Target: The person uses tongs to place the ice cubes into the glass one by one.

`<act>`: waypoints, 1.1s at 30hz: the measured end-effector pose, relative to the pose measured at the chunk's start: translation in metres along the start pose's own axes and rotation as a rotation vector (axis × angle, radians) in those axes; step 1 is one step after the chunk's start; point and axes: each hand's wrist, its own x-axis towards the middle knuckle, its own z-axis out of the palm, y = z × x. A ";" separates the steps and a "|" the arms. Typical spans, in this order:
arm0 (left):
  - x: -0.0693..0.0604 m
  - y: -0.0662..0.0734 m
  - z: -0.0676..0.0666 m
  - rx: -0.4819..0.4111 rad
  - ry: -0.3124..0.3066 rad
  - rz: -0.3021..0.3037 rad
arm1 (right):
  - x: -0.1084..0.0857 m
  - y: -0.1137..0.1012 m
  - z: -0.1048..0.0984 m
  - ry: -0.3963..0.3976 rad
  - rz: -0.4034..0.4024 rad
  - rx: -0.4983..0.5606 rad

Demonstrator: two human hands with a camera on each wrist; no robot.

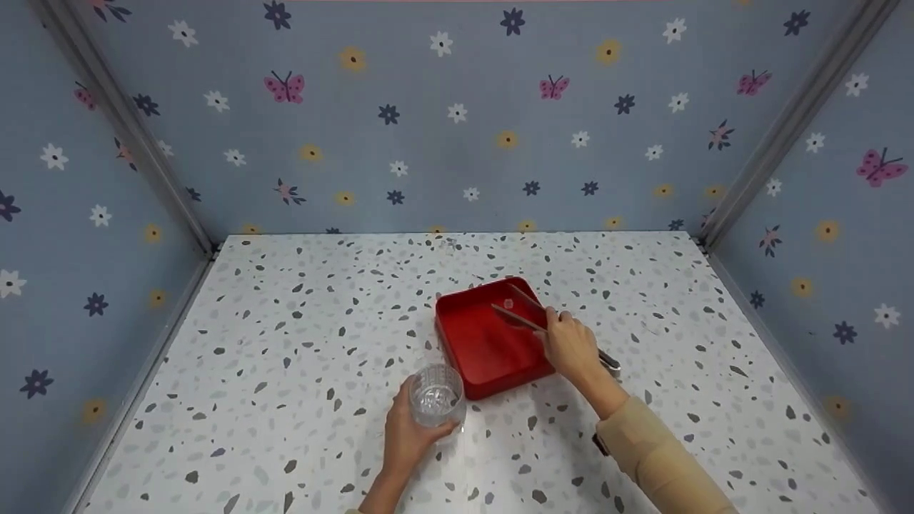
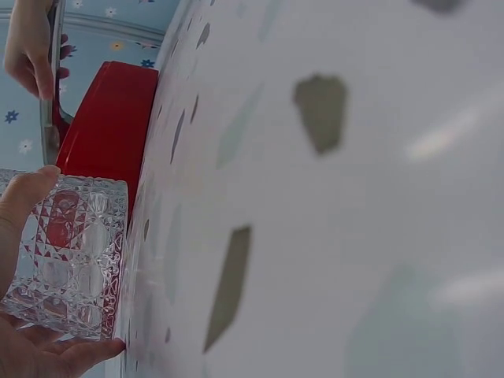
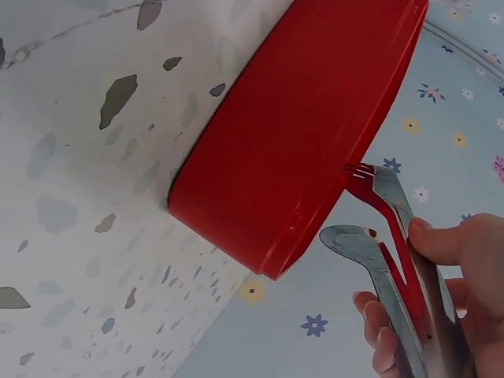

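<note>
My left hand (image 1: pixel 408 435) grips a clear cut-glass tumbler (image 1: pixel 437 395), thumb and fingers round its sides. The tumbler is upright beside the near left corner of a red tray (image 1: pixel 493 350), its base at or close to the tabletop. My right hand (image 1: pixel 571 346) holds metal tongs (image 3: pixel 417 291) over the tray's right side. Their tips are apart, one rounded and one with short tines; the inner faces look red. A small pale spot (image 1: pixel 508 303) shows inside the tray near the tips; whether it is a loose piece cannot be made out.
The speckled white tabletop (image 1: pixel 300 343) spreads around the tray. Flower-patterned walls (image 1: pixel 457 143) stand at the back and both sides, with grey metal strips (image 1: pixel 164 178) at the corners. A small dark object (image 1: pixel 600 444) shows beside the right sleeve.
</note>
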 end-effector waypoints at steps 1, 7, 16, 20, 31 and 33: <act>0.000 0.000 0.000 0.004 0.001 -0.003 | 0.001 0.001 0.002 0.001 0.003 -0.004; 0.000 0.000 0.000 0.009 -0.008 -0.025 | 0.007 0.003 0.014 -0.007 0.025 -0.031; 0.000 0.001 0.000 0.023 -0.008 -0.026 | 0.014 0.003 0.027 -0.062 0.063 -0.020; -0.001 0.001 0.000 0.013 0.005 -0.016 | 0.016 0.002 0.032 -0.068 0.072 -0.016; -0.001 0.000 0.000 0.014 -0.006 -0.040 | 0.022 0.002 0.041 -0.070 0.086 -0.032; -0.001 0.000 0.000 0.013 -0.003 -0.041 | 0.023 0.001 0.042 -0.080 0.092 -0.037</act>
